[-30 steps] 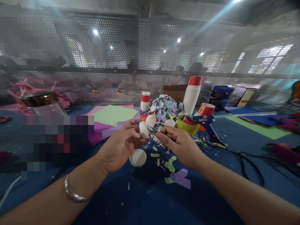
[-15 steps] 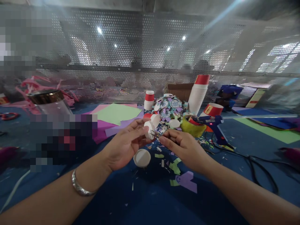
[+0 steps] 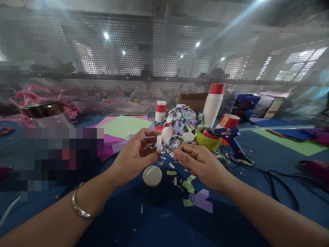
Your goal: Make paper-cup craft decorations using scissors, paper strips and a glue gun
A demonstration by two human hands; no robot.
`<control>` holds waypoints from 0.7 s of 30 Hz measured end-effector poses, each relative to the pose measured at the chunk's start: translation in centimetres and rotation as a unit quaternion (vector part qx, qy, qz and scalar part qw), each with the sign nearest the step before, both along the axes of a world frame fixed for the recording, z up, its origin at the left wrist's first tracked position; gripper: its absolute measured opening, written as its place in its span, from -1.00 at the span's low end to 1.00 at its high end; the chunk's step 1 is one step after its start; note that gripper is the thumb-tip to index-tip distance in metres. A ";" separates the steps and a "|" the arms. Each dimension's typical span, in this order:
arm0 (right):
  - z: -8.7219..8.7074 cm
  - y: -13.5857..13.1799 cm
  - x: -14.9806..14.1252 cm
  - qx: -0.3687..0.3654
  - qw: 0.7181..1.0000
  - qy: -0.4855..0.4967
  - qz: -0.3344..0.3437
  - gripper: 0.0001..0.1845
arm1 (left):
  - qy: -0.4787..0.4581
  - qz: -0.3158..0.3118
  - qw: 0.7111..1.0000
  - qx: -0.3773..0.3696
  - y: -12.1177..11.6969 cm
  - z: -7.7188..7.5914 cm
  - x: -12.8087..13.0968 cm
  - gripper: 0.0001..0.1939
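My left hand (image 3: 136, 156) pinches a white paper cup bottom (image 3: 159, 144) on edge between thumb and fingers. Close by on the right, my right hand (image 3: 196, 159) is closed round small scissors (image 3: 167, 147); their thin metal blades point left toward the cup bottom, and the handles are hidden in the fist. Just below my left hand, another round white cup bottom (image 3: 152, 176) lies on the blue table. Behind the held piece a red and white paper cup (image 3: 167, 134) rests on its side.
Paper scraps (image 3: 189, 186) litter the middle. Behind them are a heap of decorated discs (image 3: 180, 118), a tall cup stack (image 3: 213, 104) and a yellow bowl (image 3: 209, 140). A blue glue gun (image 3: 232, 140) with a black cable stands right; coloured sheets (image 3: 125, 127) and a lidded jar (image 3: 47, 116) are left.
My left hand has turned the cup bottom from facing me partly to edge-on. The scissor tips have come slightly away from it. The whole view has shifted a little.
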State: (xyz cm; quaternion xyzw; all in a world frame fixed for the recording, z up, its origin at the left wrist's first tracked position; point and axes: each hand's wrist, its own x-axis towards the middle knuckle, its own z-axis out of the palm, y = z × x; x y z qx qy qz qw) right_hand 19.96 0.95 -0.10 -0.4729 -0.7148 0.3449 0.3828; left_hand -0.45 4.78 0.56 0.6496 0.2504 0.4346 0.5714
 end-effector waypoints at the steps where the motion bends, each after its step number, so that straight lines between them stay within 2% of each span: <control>1: 0.0 0.0 0.0 -0.008 1.000 0.007 0.004 -0.56 | 0.012 0.003 1.000 0.011 0.0 -0.1 0.0 -0.60; 9: 0.3 -0.2 0.0 -0.006 1.000 0.008 0.008 -0.59 | 0.065 0.030 0.991 0.110 -0.1 -0.2 0.0 -0.66; 17: 0.0 0.0 0.2 0.011 1.000 -0.015 0.000 -0.55 | 0.096 0.046 0.990 0.092 -0.3 0.0 0.1 -0.63; 21: 0.0 0.0 0.4 0.012 1.000 -0.027 0.002 -0.53 | 0.106 0.038 0.988 0.106 0.0 -0.1 0.0 -0.61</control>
